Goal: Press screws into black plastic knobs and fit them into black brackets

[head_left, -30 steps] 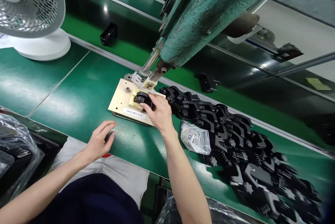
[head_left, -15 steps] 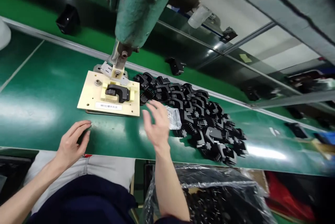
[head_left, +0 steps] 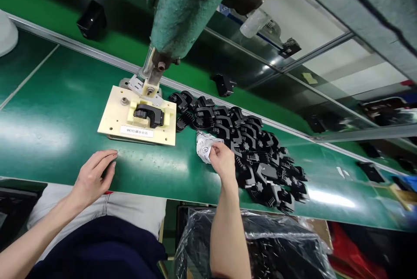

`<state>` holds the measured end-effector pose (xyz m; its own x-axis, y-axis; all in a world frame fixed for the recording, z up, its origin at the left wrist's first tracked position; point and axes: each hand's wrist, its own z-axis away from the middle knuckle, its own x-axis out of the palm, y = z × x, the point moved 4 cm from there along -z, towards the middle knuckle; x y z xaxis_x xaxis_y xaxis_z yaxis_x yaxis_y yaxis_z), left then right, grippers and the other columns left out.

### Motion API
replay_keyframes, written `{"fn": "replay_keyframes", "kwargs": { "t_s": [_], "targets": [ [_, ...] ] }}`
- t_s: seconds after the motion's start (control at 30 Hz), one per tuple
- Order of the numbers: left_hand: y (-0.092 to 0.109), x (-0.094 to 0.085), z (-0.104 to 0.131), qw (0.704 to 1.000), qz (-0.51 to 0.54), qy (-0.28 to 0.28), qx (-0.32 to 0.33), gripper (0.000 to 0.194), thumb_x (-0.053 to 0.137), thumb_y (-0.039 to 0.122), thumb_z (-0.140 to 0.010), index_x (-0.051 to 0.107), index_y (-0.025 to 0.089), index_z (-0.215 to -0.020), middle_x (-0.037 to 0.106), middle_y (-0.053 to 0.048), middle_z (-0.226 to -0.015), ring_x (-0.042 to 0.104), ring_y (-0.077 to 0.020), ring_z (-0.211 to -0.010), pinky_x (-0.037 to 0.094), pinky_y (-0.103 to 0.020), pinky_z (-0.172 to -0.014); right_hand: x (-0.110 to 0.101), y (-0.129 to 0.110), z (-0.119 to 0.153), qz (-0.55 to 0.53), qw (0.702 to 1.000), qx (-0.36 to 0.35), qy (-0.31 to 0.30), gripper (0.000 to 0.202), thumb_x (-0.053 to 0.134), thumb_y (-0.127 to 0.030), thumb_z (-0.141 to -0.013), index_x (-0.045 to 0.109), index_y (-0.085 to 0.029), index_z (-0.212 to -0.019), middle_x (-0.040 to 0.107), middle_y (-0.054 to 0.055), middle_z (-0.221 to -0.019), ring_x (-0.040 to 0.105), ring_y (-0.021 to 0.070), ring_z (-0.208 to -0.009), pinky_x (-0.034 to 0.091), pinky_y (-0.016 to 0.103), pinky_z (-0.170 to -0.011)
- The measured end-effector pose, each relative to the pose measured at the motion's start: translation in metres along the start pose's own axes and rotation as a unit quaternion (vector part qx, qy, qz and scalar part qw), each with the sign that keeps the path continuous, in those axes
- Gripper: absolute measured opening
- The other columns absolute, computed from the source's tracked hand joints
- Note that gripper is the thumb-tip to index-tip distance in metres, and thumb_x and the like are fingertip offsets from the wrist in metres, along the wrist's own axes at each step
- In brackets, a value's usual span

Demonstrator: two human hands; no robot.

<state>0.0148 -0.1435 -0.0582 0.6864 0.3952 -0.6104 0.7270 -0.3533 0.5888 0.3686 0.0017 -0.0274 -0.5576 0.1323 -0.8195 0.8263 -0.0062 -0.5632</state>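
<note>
The right grip (head_left: 224, 161) has its curled fingers at a printed plastic bag (head_left: 203, 146), just left of and beyond it; hidden fingertips mean I cannot tell whether they pinch it. Black parts (head_left: 267, 170) spread beyond and right of this grip. The left grip (head_left: 93, 179) is released, a cream fixture (head_left: 107, 120) beyond it.

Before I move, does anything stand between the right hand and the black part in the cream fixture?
Yes: the plastic bag that the right hand is touching. Past it, loose black parts lie beside the fixture; nothing visible covers the seated part.
</note>
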Motion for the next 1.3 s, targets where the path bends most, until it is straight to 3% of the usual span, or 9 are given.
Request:
{"fn": "replay_keyframes", "kwargs": {
  "t_s": [0.13, 0.27, 0.57, 0.7, 0.83, 0.93, 1.07, 1.2, 1.3],
  "targets": [
    [-0.001, 0.0, 0.001, 1.0, 0.006, -0.002, -0.005, 0.019, 0.051, 0.008, -0.085, 0.06, 0.015, -0.101, 0.067, -0.011, -0.099, 0.065, -0.0206, -0.089, 0.055, -0.033, -0.079, -0.013, 0.004, 0.019, -0.078, 0.994, 0.025, 0.069, 0.031, 0.054, -0.041, -0.076, 0.068, -0.014, -0.084, 0.069, 0.01, -0.084, 0.064, 0.0213, -0.073, 0.052, 0.036, -0.07],
    [-0.002, -0.001, 0.001, 1.0, 0.006, -0.003, -0.005, 0.019, 0.052, 0.01, -0.085, 0.061, 0.016, -0.101, 0.067, -0.01, -0.098, 0.065, -0.021, -0.088, 0.055, -0.033, -0.078, -0.02, 0.008, 0.028, -0.141, 0.982, 0.057, 0.107, 0.038, 0.059, -0.046, -0.074, 0.07, -0.013, -0.089, 0.07, 0.009, -0.078, 0.066, 0.0219, -0.07, 0.055, 0.039, -0.071],
    [-0.001, -0.001, 0.002, 1.0, 0.003, -0.002, -0.001, 0.018, 0.051, 0.01, -0.086, 0.061, 0.016, -0.1, 0.067, -0.01, -0.098, 0.065, -0.0204, -0.088, 0.055, -0.033, -0.077, -0.023, 0.006, 0.027, -0.189, 0.968, 0.07, 0.152, 0.034, 0.067, -0.035, -0.066, 0.067, -0.013, -0.091, 0.067, 0.006, -0.075, 0.064, 0.0181, -0.067, 0.055, 0.036, -0.069],
    [-0.002, -0.001, 0.002, 1.0, 0.001, 0.001, -0.001, 0.019, 0.051, 0.011, -0.085, 0.062, 0.017, -0.1, 0.067, -0.009, -0.096, 0.065, -0.0204, -0.087, 0.056, -0.033, -0.076, -0.025, 0.004, 0.029, -0.188, 0.967, 0.075, 0.154, 0.025, 0.068, -0.034, -0.067, 0.067, -0.013, -0.08, 0.066, 0.006, -0.071, 0.063, 0.018, -0.067, 0.054, 0.035, -0.07],
    [-0.001, -0.001, 0.001, 1.0, 0.002, 0.001, -0.007, 0.019, 0.051, 0.012, -0.086, 0.062, 0.018, -0.1, 0.067, -0.009, -0.096, 0.066, -0.0203, -0.087, 0.056, -0.033, -0.077, -0.024, -0.01, 0.042, -0.193, 0.966, 0.062, 0.157, 0.022, 0.066, -0.033, -0.07, 0.066, -0.014, -0.082, 0.066, 0.006, -0.075, 0.063, 0.0185, -0.071, 0.054, 0.036, -0.072],
    [-0.001, -0.001, -0.001, 1.0, 0.004, 0.003, -0.011, 0.019, 0.051, 0.011, -0.086, 0.062, 0.017, -0.099, 0.067, -0.009, -0.096, 0.066, -0.0204, -0.087, 0.056, -0.033, -0.077, -0.006, -0.036, 0.065, -0.202, 0.97, 0.019, 0.135, 0.018, 0.065, -0.032, -0.074, 0.066, -0.016, -0.08, 0.067, 0.006, -0.08, 0.063, 0.0183, -0.075, 0.054, 0.035, -0.074],
    [0.002, -0.003, -0.002, 0.999, 0.031, 0.011, -0.02, 0.019, 0.052, 0.009, -0.085, 0.063, 0.017, -0.098, 0.069, -0.009, -0.094, 0.066, -0.0196, -0.085, 0.056, -0.032, -0.076, 0.046, -0.084, 0.108, -0.265, 0.963, -0.047, 0.033, 0.012, 0.06, -0.028, -0.082, 0.066, -0.017, -0.079, 0.065, 0.005, -0.077, 0.062, 0.0156, -0.071, 0.054, 0.03, -0.068],
    [0.018, -0.006, 0.004, 0.991, 0.112, 0.002, -0.072, 0.02, 0.05, 0.007, -0.087, 0.063, 0.018, -0.098, 0.069, -0.007, -0.092, 0.067, -0.0166, -0.084, 0.057, -0.028, -0.075, 0.095, -0.123, 0.143, -0.367, 0.929, 0.014, -0.045, 0.01, 0.061, -0.026, -0.081, 0.065, -0.017, -0.079, 0.065, 0.004, -0.076, 0.061, 0.0145, -0.068, 0.054, 0.028, -0.065],
    [0.038, -0.006, 0.011, 0.987, 0.135, 0.012, -0.082, 0.028, 0.05, 0.005, -0.087, 0.062, 0.019, -0.107, 0.068, -0.009, -0.1, 0.067, -0.0175, -0.091, 0.057, -0.03, -0.079, 0.115, -0.14, 0.154, -0.449, 0.885, 0.091, -0.08, 0.01, 0.063, -0.027, -0.078, 0.065, -0.017, -0.08, 0.065, 0.003, -0.073, 0.06, 0.0134, -0.065, 0.054, 0.027, -0.065]
  ]
}}
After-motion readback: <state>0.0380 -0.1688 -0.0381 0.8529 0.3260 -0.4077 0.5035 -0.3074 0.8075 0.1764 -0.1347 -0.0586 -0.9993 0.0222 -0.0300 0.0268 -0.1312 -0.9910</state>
